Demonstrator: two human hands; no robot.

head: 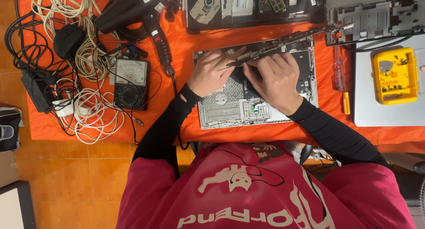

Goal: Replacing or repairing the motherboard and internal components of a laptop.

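Hands — left [211, 74] and right [274, 78] — pinch a circuit board [274, 45] tilted above the open laptop shell [248, 107] on the orange bench [186, 47]; best gripped by its edges, lifted evenly, without flexing.

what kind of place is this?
Likely a home or small electronics repair spot: an opened laptop shell under both hands, an analog meter, a screwdriver and a yellow parts box on an orange cloth.

left hand [212, 74]: I grip the circuit board [274, 45]
right hand [276, 80]: alongside, pinching the board above the laptop shell [230, 105]
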